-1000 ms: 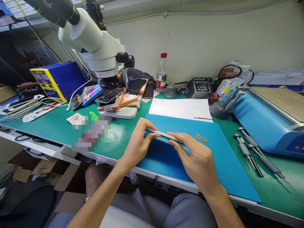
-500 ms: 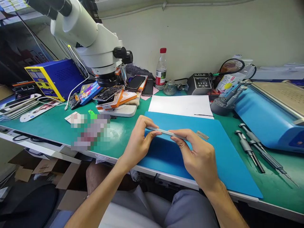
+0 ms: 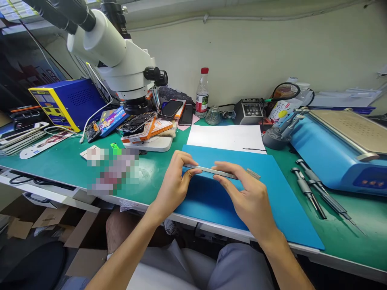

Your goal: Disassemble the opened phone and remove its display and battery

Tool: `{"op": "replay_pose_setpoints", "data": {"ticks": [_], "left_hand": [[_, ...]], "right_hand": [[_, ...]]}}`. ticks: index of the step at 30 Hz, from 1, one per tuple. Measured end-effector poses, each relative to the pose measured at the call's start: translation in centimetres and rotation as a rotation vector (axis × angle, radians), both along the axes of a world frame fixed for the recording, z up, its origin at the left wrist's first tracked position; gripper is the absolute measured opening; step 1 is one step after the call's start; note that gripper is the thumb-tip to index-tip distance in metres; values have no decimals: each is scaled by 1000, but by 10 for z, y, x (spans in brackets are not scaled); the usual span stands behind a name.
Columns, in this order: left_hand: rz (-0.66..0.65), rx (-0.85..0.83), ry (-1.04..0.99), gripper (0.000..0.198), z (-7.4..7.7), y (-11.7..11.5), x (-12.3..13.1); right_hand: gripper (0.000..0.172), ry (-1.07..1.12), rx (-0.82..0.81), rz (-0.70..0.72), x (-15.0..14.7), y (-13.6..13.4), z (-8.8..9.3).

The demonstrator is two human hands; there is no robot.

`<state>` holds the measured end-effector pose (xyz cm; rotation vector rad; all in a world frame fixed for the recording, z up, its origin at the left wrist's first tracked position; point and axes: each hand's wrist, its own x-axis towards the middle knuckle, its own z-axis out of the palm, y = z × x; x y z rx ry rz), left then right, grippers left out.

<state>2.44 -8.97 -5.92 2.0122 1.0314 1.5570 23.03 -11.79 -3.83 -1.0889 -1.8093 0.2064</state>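
Note:
A thin, flat device with a pale metal edge (image 3: 208, 170), phone-like, is held edge-on above the blue mat (image 3: 208, 201). My left hand (image 3: 178, 181) pinches its left end between thumb and fingers. At the right end my right hand (image 3: 246, 193) grips it the same way, fingers on top and thumb below. Just behind my right fingers, a small clear strip (image 3: 253, 173) lies on the mat. The faces of the device are mostly hidden from this angle.
A white microscope (image 3: 123, 60) stands at the back left beside stacked phones and boxes. Behind the mat are white paper (image 3: 226, 137), a bottle (image 3: 202, 94) and a glass jar (image 3: 213, 115). Screwdrivers (image 3: 308, 193) and a blue machine (image 3: 335, 153) occupy the right.
The camera view has shifted slightly, so the bench items appear a little further left. Both hands keep hold of the device, and my right thumb and fingers look slightly shifted along it.

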Motion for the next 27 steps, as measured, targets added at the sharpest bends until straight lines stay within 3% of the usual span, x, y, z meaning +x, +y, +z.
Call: {"op": "replay_pose_setpoints", "data": {"ticks": [7, 18, 27], "left_hand": [[60, 94, -75, 9, 1, -3, -1], [-15, 125, -121, 10, 2, -4, -1], [-33, 143, -94, 12, 1, -1, -1]], "right_hand": [[24, 77, -94, 55, 10, -9, 7], [35, 86, 54, 105, 8, -14, 3], [28, 84, 66, 38, 4, -14, 2]]}}
